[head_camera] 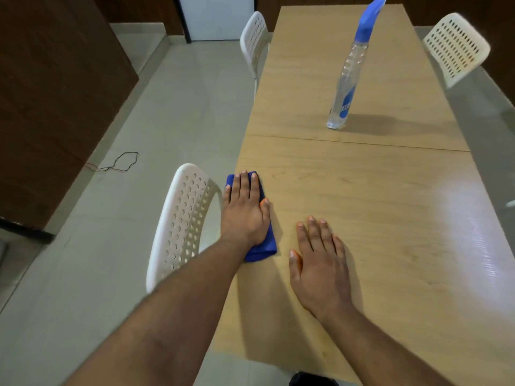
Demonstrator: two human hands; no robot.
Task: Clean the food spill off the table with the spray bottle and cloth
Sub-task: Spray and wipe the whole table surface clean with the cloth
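My left hand (pixel 245 210) lies flat on a folded blue cloth (pixel 266 246) near the left edge of the light wooden table (pixel 390 218), pressing it down with fingers stretched. My right hand (pixel 320 263) rests palm down on the bare tabletop just right of the cloth, fingers slightly spread and holding nothing. A clear spray bottle (pixel 348 76) with a blue trigger head stands upright farther back on the table, well beyond both hands. I see no food spill on the wood; faint streaks show ahead of the cloth.
A white perforated chair (pixel 181 218) stands against the table's left edge beside my left hand. Two more white chairs stand at the far left (pixel 255 40) and far right (pixel 457 48). A thin wire (pixel 119 162) lies on the tiled floor.
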